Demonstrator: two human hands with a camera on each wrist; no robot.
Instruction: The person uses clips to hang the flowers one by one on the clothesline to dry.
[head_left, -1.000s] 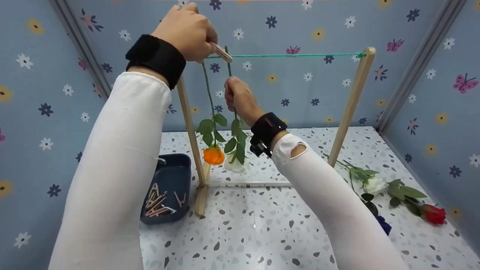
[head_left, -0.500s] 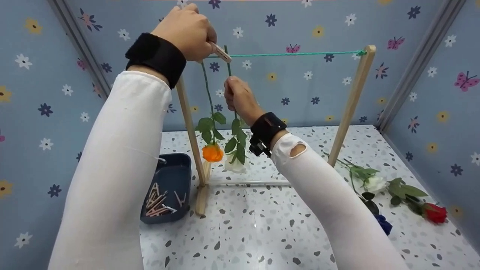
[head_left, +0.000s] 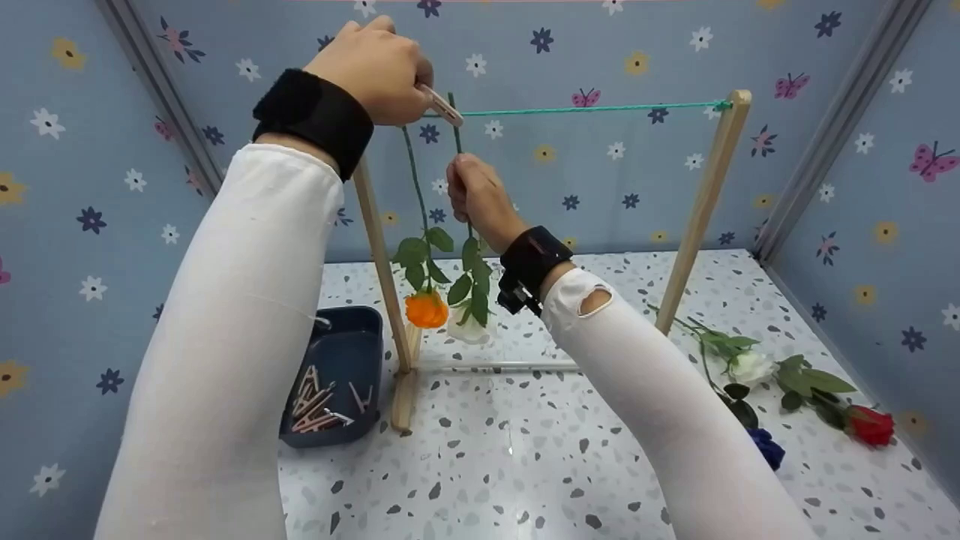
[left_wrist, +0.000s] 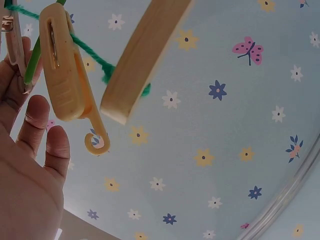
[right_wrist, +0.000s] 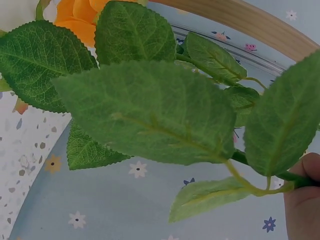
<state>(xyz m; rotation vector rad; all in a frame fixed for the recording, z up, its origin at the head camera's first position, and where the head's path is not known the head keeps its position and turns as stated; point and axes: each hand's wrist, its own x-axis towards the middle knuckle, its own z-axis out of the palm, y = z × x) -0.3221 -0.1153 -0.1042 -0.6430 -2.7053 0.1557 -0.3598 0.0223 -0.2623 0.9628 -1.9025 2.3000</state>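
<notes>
My left hand (head_left: 382, 71) pinches a pale clothespin (head_left: 444, 106) at the green cord (head_left: 585, 110), where the upper end of a white rose's stem crosses. In the left wrist view, part of this clothespin (left_wrist: 14, 40) shows by the fingertips. My right hand (head_left: 484, 191) grips the stem lower down; the white rose (head_left: 470, 328) hangs upside down beneath it. Its leaves (right_wrist: 150, 112) fill much of the right wrist view. Beside it, an orange rose (head_left: 426, 309) hangs head down. A yellowish clothespin with a hooked end (left_wrist: 62, 65) sits on the cord near the post.
Wooden posts (head_left: 705, 210) carry the cord. A dark blue bin (head_left: 345, 352) with several clothespins (head_left: 315, 405) stands at left. On the speckled surface at right lie another white rose (head_left: 750, 367), a red rose (head_left: 870, 426) and a dark blue rose (head_left: 766, 448).
Both hands keep their hold on the clothespin and the stem. The left hand has dipped very slightly, and the hanging orange rose sways a little.
</notes>
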